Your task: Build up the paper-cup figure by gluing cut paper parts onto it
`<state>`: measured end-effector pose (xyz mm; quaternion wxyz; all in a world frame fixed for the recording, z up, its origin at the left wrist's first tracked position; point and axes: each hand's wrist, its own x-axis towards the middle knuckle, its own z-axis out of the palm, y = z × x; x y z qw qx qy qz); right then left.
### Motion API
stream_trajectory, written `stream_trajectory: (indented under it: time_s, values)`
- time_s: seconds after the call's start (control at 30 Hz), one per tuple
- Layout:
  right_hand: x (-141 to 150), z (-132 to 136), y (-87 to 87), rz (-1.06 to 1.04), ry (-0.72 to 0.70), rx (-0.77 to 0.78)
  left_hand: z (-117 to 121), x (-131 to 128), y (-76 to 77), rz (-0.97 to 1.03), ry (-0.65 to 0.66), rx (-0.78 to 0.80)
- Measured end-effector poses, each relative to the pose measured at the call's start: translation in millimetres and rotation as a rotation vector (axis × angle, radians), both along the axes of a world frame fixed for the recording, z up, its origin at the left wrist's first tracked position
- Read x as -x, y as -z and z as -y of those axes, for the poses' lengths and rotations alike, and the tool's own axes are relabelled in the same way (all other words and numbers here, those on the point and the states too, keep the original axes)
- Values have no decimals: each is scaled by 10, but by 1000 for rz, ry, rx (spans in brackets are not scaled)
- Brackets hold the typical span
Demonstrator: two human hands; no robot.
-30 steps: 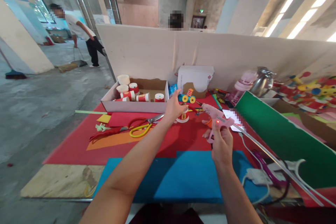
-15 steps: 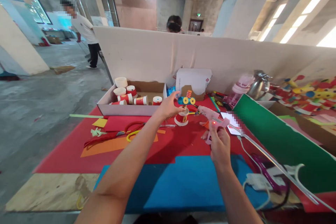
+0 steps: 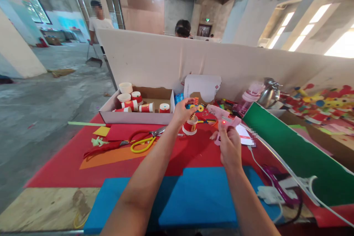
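Note:
In the head view, a paper cup [image 3: 190,127] with red and white sides stands upside down on the red sheet. Above it, on a springy folded strip, sits a blue paper head with yellow ring eyes [image 3: 200,107] and an orange folded strip [image 3: 196,101] on top. My left hand [image 3: 184,112] has its thumb and forefinger closed on this head from the left, covering part of it. My right hand [image 3: 230,143] is wrapped round a pink hot glue gun [image 3: 221,114] with a lit red light. Its nozzle points left, close to the eyes.
On the left, a white box [image 3: 138,118] holds several paper cups. Scissors with yellow and red handles [image 3: 142,145] lie on orange paper. A green-sided box [image 3: 293,155], a power strip [image 3: 272,193] and cables occupy the right. A person [image 3: 100,24] stands beyond the white partition [image 3: 149,55].
My left hand has moved in from beside the head and closed its fingers on it. The glue gun stays near the eyes. The person in the background has moved right.

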<state>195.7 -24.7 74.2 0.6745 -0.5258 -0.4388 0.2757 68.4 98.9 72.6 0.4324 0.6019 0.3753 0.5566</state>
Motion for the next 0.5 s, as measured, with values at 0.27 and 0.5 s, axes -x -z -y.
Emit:
stream_trajectory:
  time_s: [0.27, 0.5]
  values:
    - [-63, 41, 26, 35, -17, -10, 61, 143, -100, -156, -63, -67]
    - [-138, 287, 286, 59, -74, 145, 501, 681, -72, -824, -118, -277]
